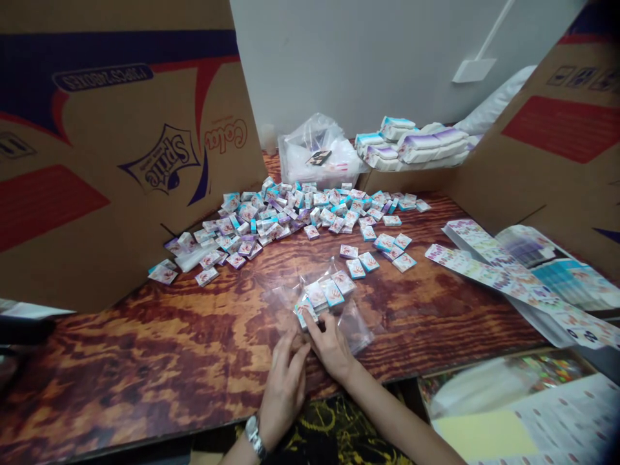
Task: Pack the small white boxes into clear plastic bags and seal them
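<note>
A clear plastic bag [356, 326] lies flat near the front of the table with several small printed boxes on or inside it; I cannot tell which for each. My right hand [332, 345] has its thumb and fingers at the nearest small box [305, 314], which is white and blue with a hand picture. Just left of it, my left hand [285, 371], with a silver watch at the wrist, curls its fingers at the bag's near edge. Its fingertips are partly hidden. Beyond the bag, a few loose small boxes [369, 261] lie on the wood.
A heap of similar small boxes [290, 216] spreads across the back. Large cardboard cartons [116, 148] stand left and right. Behind sit a bundle of clear bags [320, 158] and stacked packs [431, 145]. Printed card sheets [508, 278] lie at right, above an open box [504, 387].
</note>
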Available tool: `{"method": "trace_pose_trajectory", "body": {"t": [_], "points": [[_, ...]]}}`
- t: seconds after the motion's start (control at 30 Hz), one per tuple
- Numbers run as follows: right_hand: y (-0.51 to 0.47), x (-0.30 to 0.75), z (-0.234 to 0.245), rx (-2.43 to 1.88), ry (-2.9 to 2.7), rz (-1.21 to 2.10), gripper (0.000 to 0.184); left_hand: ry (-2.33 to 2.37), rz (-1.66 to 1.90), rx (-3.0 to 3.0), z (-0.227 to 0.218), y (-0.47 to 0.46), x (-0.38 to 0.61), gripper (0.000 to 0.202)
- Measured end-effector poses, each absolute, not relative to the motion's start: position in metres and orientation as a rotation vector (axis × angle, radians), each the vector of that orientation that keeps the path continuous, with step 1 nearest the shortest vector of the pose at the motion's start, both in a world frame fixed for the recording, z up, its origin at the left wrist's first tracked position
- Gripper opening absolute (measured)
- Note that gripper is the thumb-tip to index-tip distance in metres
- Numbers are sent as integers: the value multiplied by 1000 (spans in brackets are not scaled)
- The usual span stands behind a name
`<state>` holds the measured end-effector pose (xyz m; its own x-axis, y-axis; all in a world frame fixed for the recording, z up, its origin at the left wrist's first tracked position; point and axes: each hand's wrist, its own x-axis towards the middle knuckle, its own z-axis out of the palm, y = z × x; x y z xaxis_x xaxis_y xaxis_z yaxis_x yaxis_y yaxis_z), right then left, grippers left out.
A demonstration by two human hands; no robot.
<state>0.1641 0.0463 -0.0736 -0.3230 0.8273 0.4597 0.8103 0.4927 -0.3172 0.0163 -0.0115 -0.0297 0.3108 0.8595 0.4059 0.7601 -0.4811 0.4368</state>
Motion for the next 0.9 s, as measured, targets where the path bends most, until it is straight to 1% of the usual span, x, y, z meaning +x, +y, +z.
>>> {"method": "trace_pose_trajectory", "body": {"t": [0.1,0.23,0.37,0.43,0.5,0.57,0.6,0.67,0.77,0.83,0.9], "points": [[49,161,-74,-1397,-2191,-9,52,1451,880,2419,-28,-13,18,46],[35,174,-45,-1392,-2244,46,47,1460,905,2428,-25,-10,14,44],[36,222,-5,-1294,-2216,265,29,1480,950,2456,-31,-6,5,42],[60,255,5,-1414,-2047,262,24,1447,962,2487,-37,-4,2,42],[99,286,2,-1667,-1905,160,27,1423,960,2509,-42,-4,0,44],[140,309,-9,-1915,-2003,135,31,1423,950,2505,-44,-5,0,46],[157,317,-15,-1951,-2045,144,32,1434,956,2496,-45,-5,0,47],[183,327,-24,-1960,-2151,183,33,1465,976,2476,-44,-6,1,50],[205,327,-25,-1917,-2250,212,28,1474,990,2469,-46,-7,0,52],[215,319,-22,-1877,-2305,227,32,1485,1017,2460,-52,-7,-1,51],[225,305,-20,-1844,-2343,244,39,1524,1052,2460,-62,-7,-2,48]]}}
